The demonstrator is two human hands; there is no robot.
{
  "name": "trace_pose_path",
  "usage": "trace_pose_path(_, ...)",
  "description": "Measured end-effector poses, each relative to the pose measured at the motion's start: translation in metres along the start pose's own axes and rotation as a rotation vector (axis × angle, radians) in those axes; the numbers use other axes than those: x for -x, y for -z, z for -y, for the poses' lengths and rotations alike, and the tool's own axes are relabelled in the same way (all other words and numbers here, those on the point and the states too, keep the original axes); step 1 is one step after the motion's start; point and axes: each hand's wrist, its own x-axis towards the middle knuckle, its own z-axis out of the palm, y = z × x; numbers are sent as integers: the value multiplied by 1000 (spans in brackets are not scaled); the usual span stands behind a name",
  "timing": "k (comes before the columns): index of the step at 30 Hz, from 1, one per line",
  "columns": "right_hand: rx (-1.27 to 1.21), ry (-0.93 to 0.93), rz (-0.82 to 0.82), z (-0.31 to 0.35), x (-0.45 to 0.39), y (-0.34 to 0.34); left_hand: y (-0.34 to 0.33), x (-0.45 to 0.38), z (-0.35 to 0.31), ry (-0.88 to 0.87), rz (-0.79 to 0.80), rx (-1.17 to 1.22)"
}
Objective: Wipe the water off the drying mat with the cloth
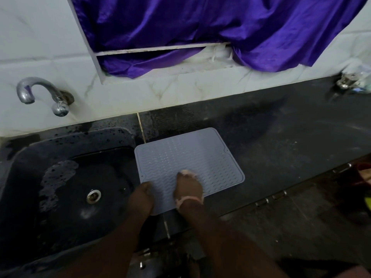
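Left hand [141, 199]: rests on the near-left corner of the mat, fingers curled over its edge; whether the grip pinches the mat cannot be told.
Right hand [188, 190]: lies palm down on the near part of the mat, its grip closed over the cloth.
Cloth [185, 173]: pale, bunched under the right hand; only small bits show, at the fingertips and at the wrist.
Mat [188, 155]: grey, ribbed rectangle lying flat on the desk just right of the sink; long axis runs left to right, turned a little so the right end sits nearer the front edge; notches at the left and right edges.
Mat edges: the near-left corner reaches the front edge of the desk; the left edge is just beside the sink rim.
Sink [30, 157]: black, wet, with a metal drain [93, 196] in the floor.
Desk [291, 141]: dark stone; open surface right of the mat and behind it up to the wall.
Tap [43, 93]: chrome, on the tiled wall above the sink.
Far right: small metal items [345, 82] on the desk at the wall, well apart from the mat.
Curtain [200, 31]: purple, hanging over the window ledge above the desk.
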Motion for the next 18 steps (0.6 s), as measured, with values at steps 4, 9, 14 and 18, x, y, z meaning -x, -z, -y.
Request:
trace_pose_path(4, -516, 142, 240, 30, 8, 12, 5, 1, -8, -6, -12, 86)
trace_pose_path(9, -533, 65, 16, -22, -24, 46, 5, -3, -12, 25, -91, 49)
trace_pose_path(14, -175, -247, -200, -116, -49, 59, 3, 12, -14, 65, -78, 67)
trace_pose_path(18, 71, -160, -86, -81, -45, 31, 3, 16, -10, 66, -29, 57)
